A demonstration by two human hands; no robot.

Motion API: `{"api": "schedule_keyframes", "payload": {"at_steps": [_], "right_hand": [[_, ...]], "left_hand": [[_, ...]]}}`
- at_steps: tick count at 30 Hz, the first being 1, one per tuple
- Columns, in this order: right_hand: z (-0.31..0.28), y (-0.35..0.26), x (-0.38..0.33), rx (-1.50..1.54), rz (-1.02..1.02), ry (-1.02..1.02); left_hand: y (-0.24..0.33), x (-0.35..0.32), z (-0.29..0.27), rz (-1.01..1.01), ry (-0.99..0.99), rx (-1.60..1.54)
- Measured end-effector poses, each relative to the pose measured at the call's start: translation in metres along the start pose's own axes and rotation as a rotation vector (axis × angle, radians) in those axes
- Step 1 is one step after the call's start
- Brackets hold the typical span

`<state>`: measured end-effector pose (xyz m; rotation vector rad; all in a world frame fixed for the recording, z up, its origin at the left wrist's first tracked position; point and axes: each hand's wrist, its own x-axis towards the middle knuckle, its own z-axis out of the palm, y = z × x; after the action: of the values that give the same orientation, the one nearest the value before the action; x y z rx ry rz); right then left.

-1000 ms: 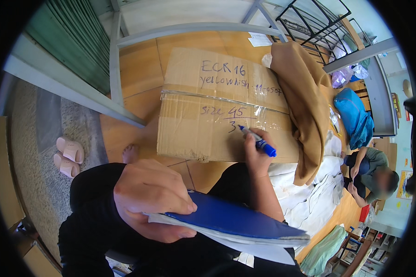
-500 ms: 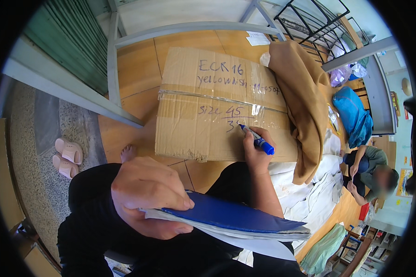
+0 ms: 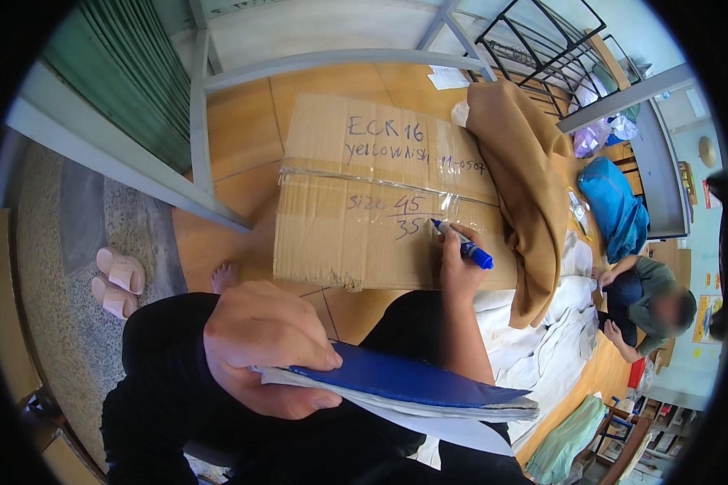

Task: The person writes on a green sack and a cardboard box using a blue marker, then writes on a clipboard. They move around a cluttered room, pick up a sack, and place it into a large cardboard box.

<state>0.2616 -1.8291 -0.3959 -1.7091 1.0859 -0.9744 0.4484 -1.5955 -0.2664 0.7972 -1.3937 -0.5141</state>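
Note:
A taped cardboard box (image 3: 323,234) lies in front of me, its upper face bearing rows of blue handwriting. My right hand (image 3: 463,271) grips a blue marker (image 3: 461,241), whose tip is at the box beside the lowest written figures. Whether the tip touches the cardboard, I cannot tell. Nearer to me, my left hand (image 3: 271,347) pinches one end of a notebook (image 3: 429,376) with a blue cover and worn pages. A loose white sheet (image 3: 453,432) hangs out below it. Brown cloth (image 3: 526,178) drapes over the box's right end.
White cloth (image 3: 542,347) spreads over the tiled floor at right, where another person (image 3: 647,299) sits. A blue bag (image 3: 611,202) lies beyond. Grey metal frame bars (image 3: 340,63) run behind the box and along the left. Pink slippers (image 3: 121,271) stand on the lower left floor.
The marker and my right hand have shifted slightly right, and the second figure on the lowest line now stands complete. My left hand still holds the notebook.

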Motion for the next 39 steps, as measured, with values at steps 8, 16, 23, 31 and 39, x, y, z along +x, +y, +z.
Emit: {"api": "schedule_keyframes", "payload": {"at_steps": [8, 16, 23, 31, 39], "right_hand": [[-0.004, 0.005, 0.002, -0.072, -0.078, -0.036], [-0.053, 0.006, 0.009, 0.076, 0.089, 0.105], [-0.083, 0.020, -0.004, 0.143, 0.110, -0.050], [-0.072, 0.014, 0.000, -0.004, 0.074, -0.141], [-0.026, 0.001, 0.016, -0.045, -0.008, -0.160]], "left_hand": [[0.002, 0.000, 0.002, -0.013, 0.008, 0.023], [0.000, 0.002, -0.006, 0.029, -0.091, 0.024], [-0.006, 0.003, -0.013, 0.024, -0.156, 0.017], [-0.012, 0.002, -0.015, 0.083, -0.194, 0.055], [-0.007, 0.003, -0.016, 0.022, -0.179, 0.040]]}}
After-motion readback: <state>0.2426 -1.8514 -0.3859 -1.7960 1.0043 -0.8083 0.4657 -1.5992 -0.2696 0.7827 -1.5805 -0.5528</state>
